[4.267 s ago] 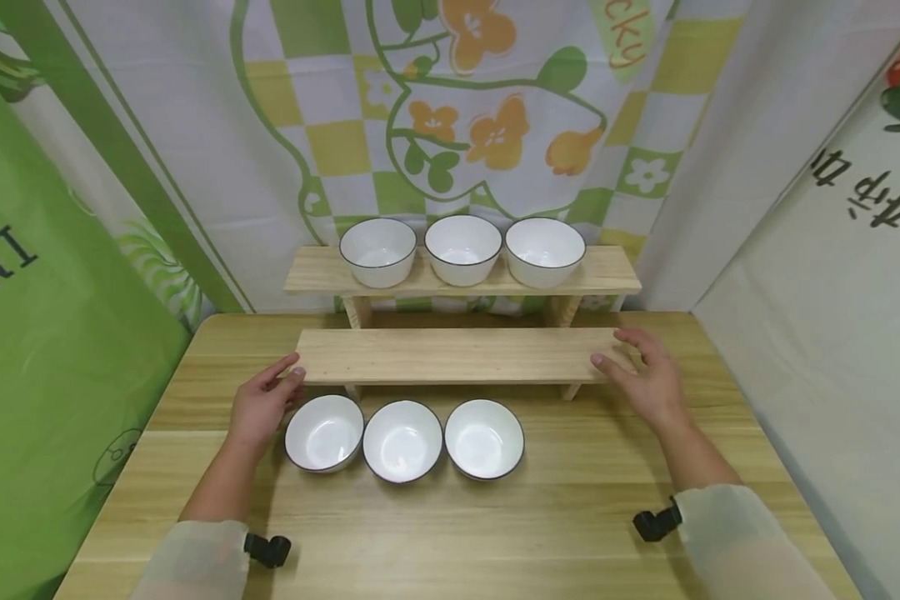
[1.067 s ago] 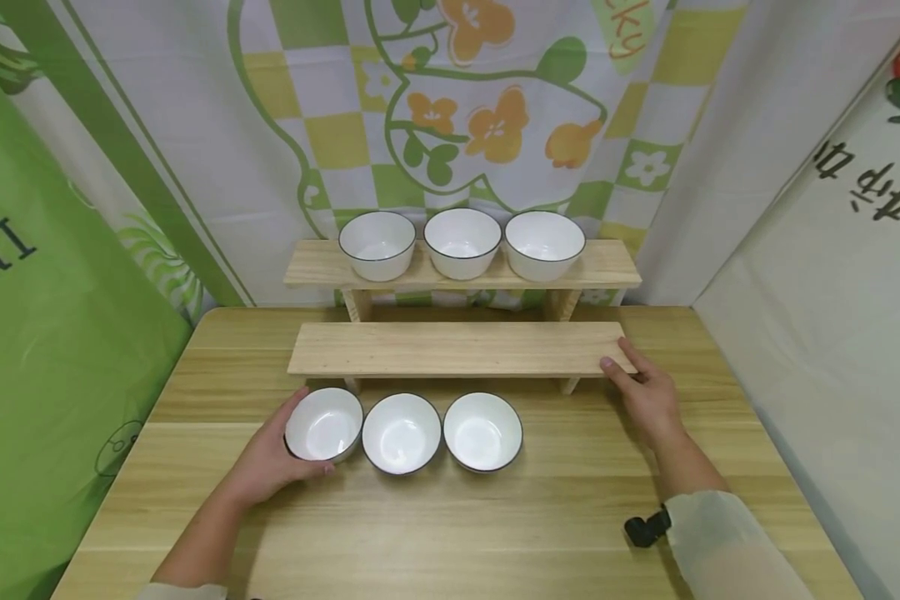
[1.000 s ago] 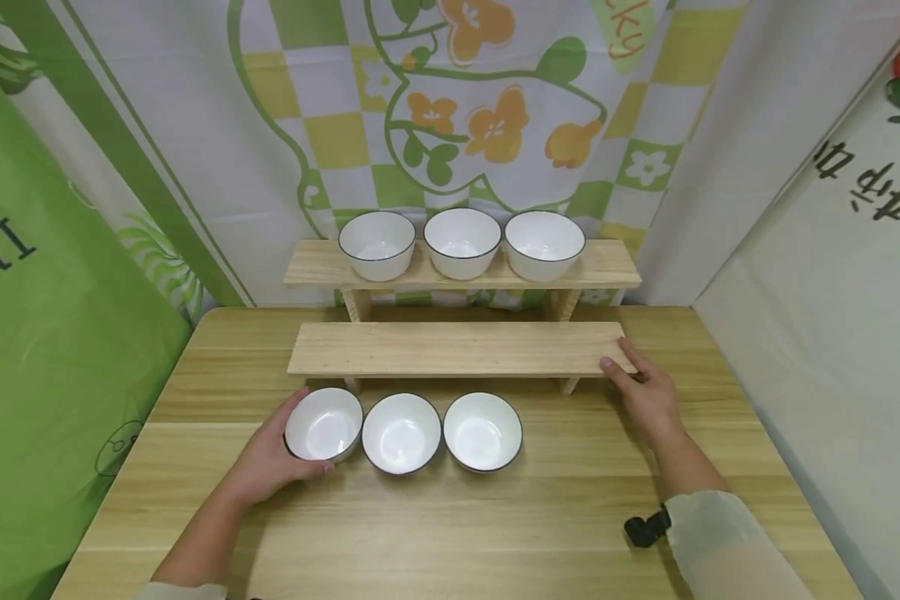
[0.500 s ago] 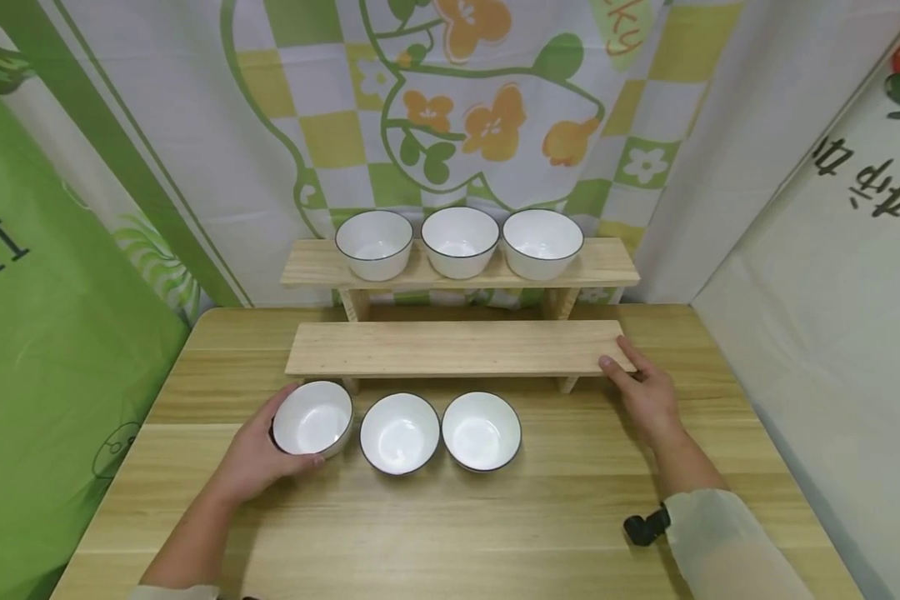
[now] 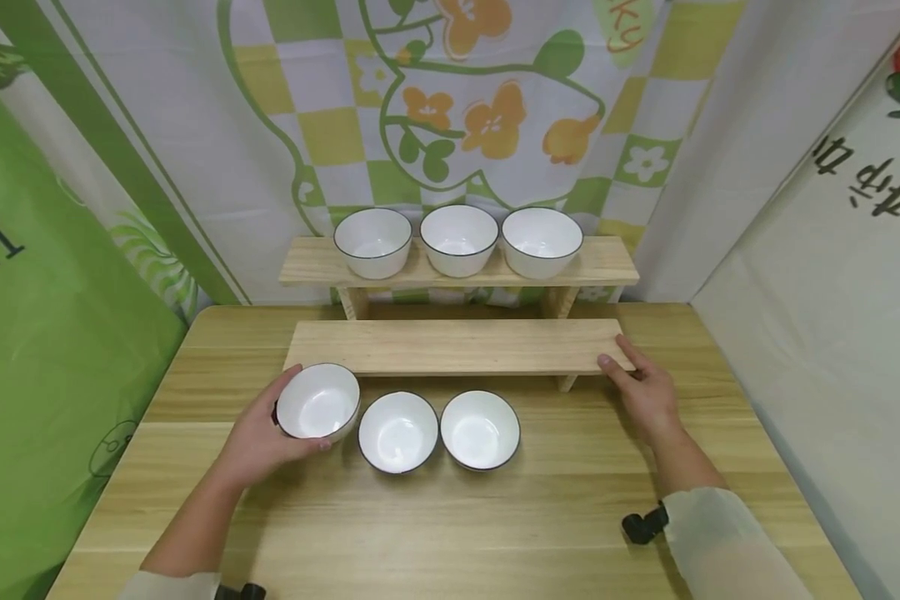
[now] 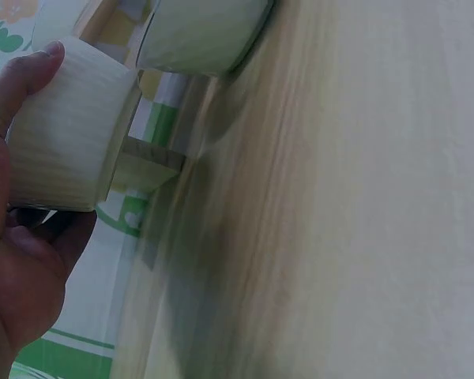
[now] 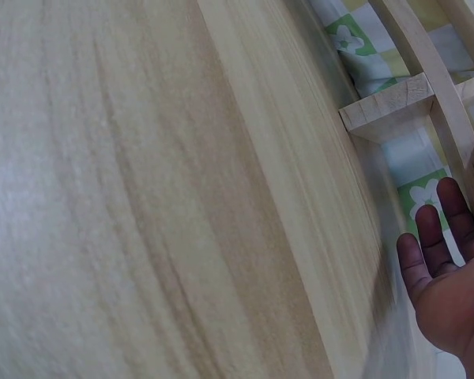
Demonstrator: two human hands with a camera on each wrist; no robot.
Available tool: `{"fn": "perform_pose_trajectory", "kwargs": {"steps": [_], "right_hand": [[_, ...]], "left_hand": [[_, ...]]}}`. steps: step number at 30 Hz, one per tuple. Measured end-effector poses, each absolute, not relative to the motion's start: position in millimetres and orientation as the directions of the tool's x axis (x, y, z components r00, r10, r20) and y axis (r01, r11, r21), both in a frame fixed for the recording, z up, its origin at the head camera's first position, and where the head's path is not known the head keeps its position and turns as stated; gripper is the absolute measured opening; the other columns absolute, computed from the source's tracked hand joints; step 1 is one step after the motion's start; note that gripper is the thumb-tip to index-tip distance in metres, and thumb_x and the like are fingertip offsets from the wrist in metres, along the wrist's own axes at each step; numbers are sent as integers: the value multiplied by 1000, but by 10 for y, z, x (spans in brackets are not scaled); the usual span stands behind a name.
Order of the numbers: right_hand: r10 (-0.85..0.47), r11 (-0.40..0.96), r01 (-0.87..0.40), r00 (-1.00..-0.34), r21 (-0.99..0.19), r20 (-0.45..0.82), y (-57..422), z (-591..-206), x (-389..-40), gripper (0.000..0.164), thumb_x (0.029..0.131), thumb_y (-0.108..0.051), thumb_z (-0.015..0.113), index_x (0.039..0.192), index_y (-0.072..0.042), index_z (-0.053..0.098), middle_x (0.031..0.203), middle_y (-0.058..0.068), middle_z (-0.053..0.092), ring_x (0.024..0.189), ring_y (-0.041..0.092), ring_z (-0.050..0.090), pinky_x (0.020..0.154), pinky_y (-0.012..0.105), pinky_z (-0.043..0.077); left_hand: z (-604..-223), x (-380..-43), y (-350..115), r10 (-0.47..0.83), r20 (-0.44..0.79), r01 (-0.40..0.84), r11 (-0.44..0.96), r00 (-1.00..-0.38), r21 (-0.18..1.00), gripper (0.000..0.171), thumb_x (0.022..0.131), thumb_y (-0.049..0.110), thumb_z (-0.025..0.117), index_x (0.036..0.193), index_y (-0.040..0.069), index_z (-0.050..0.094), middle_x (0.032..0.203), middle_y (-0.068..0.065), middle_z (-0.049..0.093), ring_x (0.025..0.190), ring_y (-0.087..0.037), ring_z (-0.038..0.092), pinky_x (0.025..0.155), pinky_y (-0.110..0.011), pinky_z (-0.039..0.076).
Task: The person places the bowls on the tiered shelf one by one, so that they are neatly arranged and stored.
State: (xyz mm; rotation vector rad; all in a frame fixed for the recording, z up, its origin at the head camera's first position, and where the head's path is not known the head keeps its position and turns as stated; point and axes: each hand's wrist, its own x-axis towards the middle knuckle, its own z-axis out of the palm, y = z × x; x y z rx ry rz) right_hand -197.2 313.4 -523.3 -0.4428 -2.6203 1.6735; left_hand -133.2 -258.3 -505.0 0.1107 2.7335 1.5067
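From where I stand: left hand (image 5: 258, 442) has its grip clamped round a white bowl (image 5: 319, 404), off the tabletop (image 5: 457, 533), near side of the lower shelf (image 5: 453, 346), left end; right hand (image 5: 648, 404) pinches right end. Carried low, bowl could clip the edge. Mouth up (round, no long axis).

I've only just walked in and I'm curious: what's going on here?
A person's left grip holds a white bowl off the table, near the left end of the lower shelf. The right grip holds that shelf's right end. Two more bowls sit on the table, and three others stand in a row on the upper shelf.
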Motion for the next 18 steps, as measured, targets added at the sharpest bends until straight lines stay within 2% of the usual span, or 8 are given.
{"fn": "perform_pose_trajectory", "kwargs": {"steps": [3,8,11,15,18], "right_hand": [[232,395,231,-962,-889,-147,3136,-5233,-1971,79,93,-61,70,160,-36,35,169,5,24,135,25,44,91,16,41],[240,392,231,-960,-890,-144,3146,-5240,-1977,79,93,-61,70,160,-36,36,169,4,25,134,24,44,93,17,42],[241,386,228,-960,-894,-141,3147,-5243,-1980,81,92,-61,70,160,-34,36,168,4,25,142,28,41,107,32,44],[227,382,216,-964,-898,-136,3145,-5242,-1981,84,92,-63,70,161,-31,35,169,6,23,149,34,33,118,54,35],[224,382,219,-965,-898,-140,3142,-5243,-1985,85,92,-63,69,162,-31,34,170,7,22,149,34,33,118,54,34]], "left_hand": [[-4993,-1374,-2535,72,31,65,526,-997,848,126,61,34,104,163,15,33,155,-21,44,135,-39,50,107,-57,42],[-4907,-1457,-2416,93,74,111,503,-993,857,122,60,27,104,161,11,36,153,-22,47,133,-38,53,107,-56,44],[-4882,-1498,-2338,101,91,129,483,-991,866,122,60,25,104,160,9,37,154,-21,46,134,-37,52,108,-55,44],[-4861,-1549,-2243,110,98,137,455,-989,880,123,59,25,105,160,8,37,157,-19,44,137,-37,50,109,-55,43],[-4844,-1588,-2174,112,99,140,449,-989,882,122,59,26,105,160,8,38,157,-18,45,136,-37,51,109,-55,43]]}}
